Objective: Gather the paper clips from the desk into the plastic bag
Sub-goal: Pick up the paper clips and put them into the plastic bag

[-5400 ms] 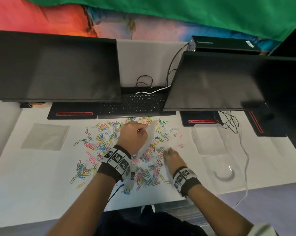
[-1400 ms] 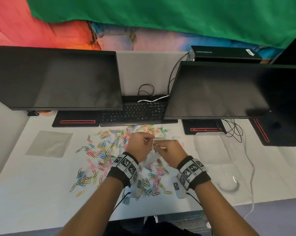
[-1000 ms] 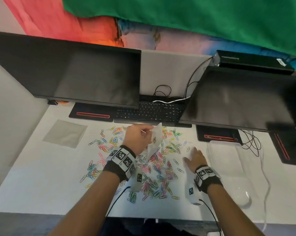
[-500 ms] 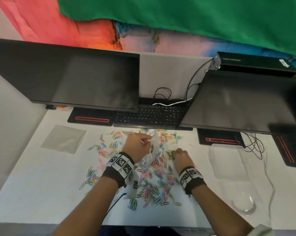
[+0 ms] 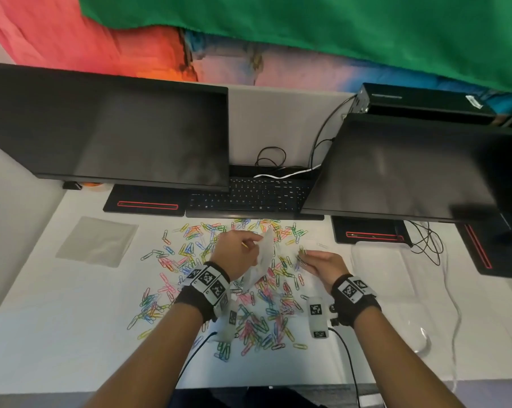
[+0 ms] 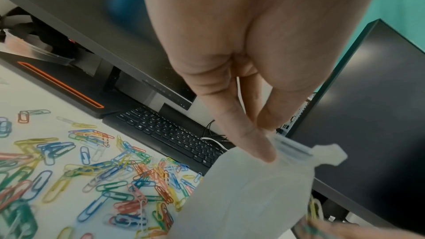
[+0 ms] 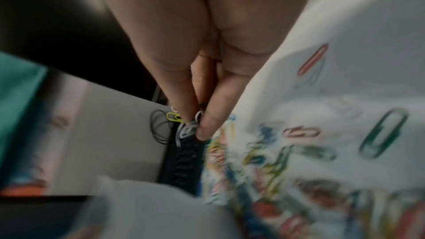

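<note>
Many coloured paper clips lie scattered over the white desk in front of the keyboard. My left hand pinches the top edge of a clear plastic bag, which hangs down over the clips; its zip strip shows beside my fingertips. My right hand, just right of the bag and lifted off the desk, pinches a small bunch of paper clips between thumb and fingers. The right wrist view is blurred.
Two dark monitors overhang the desk's back, with a black keyboard between them. A flat spare plastic bag lies at the left. Clear plastic sheets and cables lie at the right.
My right hand has lifted off the desk with a small bunch of clips and now hovers beside the bag. My left hand still holds the bag up in the same place.
</note>
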The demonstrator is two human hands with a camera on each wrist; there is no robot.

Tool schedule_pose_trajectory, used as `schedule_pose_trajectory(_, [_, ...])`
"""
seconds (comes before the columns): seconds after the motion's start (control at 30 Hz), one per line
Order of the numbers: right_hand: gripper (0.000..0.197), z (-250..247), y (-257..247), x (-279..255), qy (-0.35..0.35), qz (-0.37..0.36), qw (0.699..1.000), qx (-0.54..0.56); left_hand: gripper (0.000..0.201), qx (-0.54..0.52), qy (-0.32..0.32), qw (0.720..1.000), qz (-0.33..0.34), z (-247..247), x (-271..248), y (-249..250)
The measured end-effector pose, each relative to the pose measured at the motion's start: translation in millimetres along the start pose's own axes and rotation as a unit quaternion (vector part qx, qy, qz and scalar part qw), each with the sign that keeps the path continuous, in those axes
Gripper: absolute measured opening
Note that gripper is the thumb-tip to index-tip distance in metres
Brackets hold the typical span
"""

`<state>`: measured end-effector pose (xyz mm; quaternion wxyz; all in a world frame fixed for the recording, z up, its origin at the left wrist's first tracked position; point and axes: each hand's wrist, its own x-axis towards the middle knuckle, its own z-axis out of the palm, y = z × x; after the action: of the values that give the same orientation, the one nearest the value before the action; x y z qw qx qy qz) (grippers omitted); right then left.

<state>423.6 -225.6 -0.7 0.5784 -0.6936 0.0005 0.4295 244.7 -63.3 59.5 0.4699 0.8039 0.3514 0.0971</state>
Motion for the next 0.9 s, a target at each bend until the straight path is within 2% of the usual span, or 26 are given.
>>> schedule_pose_trajectory(0.03, [0.035,5.1,-6.4,-7.8,-0.035,-0.001,0.997,0.064,0.028,-0.003,-0.001,1.000,0.001,1.0,0.1,0.2])
schedule_pose_trajectory(0.1, [0.028,17.4,-17.6,-22.5,-0.095,-0.012,0.991,0.096,0.028,-0.013,-0.004,1.000,0.002,3.1,-0.3,1.4])
schedule_pose_trajectory(0.2, [0.015,38.6,-24.1,-39.0,-0.120,-0.040,0.992,0.018,0.025,-0.021,-0.008,1.000,0.004,7.4,-1.0,3.2])
schedule_pose_trajectory(0.37, [0.017,60.5,-19.7,-38.5,-0.067,-0.143,0.974,-0.163,0.023,-0.006,-0.014,1.000,0.016,16.4,-6.2,7.9])
schedule_pose_trajectory(0.5, [0.026,67.0,-19.7,-41.3,-0.021,-0.234,0.905,-0.354,0.025,0.006,-0.020,0.999,0.043,22.4,-8.3,9.1])
schedule_pose_trajectory(0.63, [0.017,70.0,-17.8,-40.5,-0.002,-0.282,0.830,-0.481,0.024,0.003,-0.014,0.999,0.033,23.0,-8.5,9.6])
schedule_pose_trajectory(0.7, [0.023,69.7,-18.9,-42.1,-0.021,-0.288,0.794,-0.535,0.024,-0.003,-0.012,1.000,0.027,22.0,-9.1,8.6])
schedule_pose_trajectory(0.77, [0.027,68.4,-20.9,-44.5,-0.082,-0.301,0.775,-0.550,0.023,-0.006,-0.012,1.000,0.027,19.8,-9.4,8.8])
schedule_pose_trajectory(0.8, [0.026,66.5,-22.0,-46.2,-0.107,-0.319,0.781,-0.527,0.023,-0.006,-0.009,1.000,0.028,18.5,-9.7,9.3])
schedule_pose_trajectory(0.83, [0.023,64.7,-24.1,-49.2,-0.116,-0.334,0.800,-0.484,0.022,-0.006,-0.006,1.000,0.028,16.2,-9.8,9.7])
schedule_pose_trajectory(0.9, [0.017,54.1,-26.4,-49.9,-0.086,-0.338,0.855,-0.384,0.023,-0.010,0.003,1.000,0.023,12.2,-10.5,9.3])
